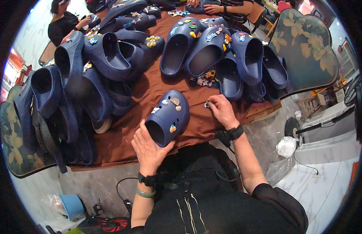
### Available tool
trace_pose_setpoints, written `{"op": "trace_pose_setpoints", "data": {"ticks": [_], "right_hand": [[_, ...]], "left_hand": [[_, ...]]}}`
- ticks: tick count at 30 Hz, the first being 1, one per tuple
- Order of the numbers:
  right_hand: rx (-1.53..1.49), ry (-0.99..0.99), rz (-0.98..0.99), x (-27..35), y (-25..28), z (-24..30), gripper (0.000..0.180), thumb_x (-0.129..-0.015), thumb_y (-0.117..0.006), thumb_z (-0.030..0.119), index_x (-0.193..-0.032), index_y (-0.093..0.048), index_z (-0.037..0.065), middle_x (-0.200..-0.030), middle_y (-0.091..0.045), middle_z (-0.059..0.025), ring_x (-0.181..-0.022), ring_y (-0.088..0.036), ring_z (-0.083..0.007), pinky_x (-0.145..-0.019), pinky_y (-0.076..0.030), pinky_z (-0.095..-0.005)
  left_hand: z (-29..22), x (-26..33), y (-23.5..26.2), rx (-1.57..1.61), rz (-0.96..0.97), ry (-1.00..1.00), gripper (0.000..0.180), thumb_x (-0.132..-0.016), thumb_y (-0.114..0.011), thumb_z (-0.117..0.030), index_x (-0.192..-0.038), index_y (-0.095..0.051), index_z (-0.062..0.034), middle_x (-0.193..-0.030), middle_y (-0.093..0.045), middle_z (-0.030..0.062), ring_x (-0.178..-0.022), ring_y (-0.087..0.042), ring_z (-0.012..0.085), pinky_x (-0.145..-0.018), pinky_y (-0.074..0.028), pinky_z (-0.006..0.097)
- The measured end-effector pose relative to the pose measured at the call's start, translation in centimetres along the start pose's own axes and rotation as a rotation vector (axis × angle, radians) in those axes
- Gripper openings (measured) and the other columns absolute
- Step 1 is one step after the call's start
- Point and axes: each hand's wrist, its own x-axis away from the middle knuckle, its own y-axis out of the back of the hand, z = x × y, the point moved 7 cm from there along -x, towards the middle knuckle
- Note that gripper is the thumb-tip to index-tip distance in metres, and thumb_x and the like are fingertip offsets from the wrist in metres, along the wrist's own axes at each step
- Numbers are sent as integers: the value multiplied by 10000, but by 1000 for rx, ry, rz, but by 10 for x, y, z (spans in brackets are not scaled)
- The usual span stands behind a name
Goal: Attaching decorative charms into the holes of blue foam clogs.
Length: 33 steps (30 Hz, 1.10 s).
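A navy blue clog [174,103] lies on the brown cloth in front of me, its toe pointing away. My left hand [148,145] grips the clog by its open heel end, thumb on one side and fingers on the other. White and beige charms [175,101] and a rainbow-coloured charm [172,128] sit on its upper, among bare dark holes. To the right of the clog, my right hand [223,110] pinches a small charm [207,104], dark and whitish, just above the cloth. Its exact shape is too small to make out.
Piles of navy clogs [101,58] stand at the left, and more clogs [212,50] at the right. Loose charms [207,79] lie in a heap between them. Two people [64,25] work at the far side. A blue bucket [73,205] stands on the floor at lower left.
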Motion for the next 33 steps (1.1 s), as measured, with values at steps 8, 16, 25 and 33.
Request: {"op": "trace_pose_setpoints", "data": {"ticks": [8,16,25,33], "right_hand": [[19,24,-70,4,10,4,101,-837,-672,42,-931,-641,20,-864,-621,-106,-776,-618,-251,-709,-500,-328],[-690,-263,204,28,-38,56,140,-887,-689,81,-1019,-701,33,-897,-673,40,-787,-570,-20,-670,-453,-190],[-855,-378,266,34,-77,72,116,-874,-710,73,-969,-703,8,-926,-696,-21,-853,-611,-67,-803,-493,-226],[-830,-577,307,42,-86,60,235,-836,-755,92,-1003,-606,23,-950,-632,-33,-854,-581,-86,-797,-494,-261]], "left_hand": [[1,-1,0,31,30,4,1127,-562,-860,-424,-1442,-256,-61,-1245,-468,178,-1118,-467,363,-943,-366,476],[-1,-3,2,27,51,22,1126,-564,-860,-421,-1441,-251,-66,-1250,-468,178,-1133,-464,363,-951,-361,479],[1,-1,-1,18,44,24,1120,-564,-863,-419,-1437,-260,-61,-1244,-472,179,-1129,-466,365,-953,-362,481],[2,-3,-1,12,55,13,1108,-577,-847,-449,-1432,-271,-44,-1230,-473,183,-1118,-466,360,-951,-360,480]]}}
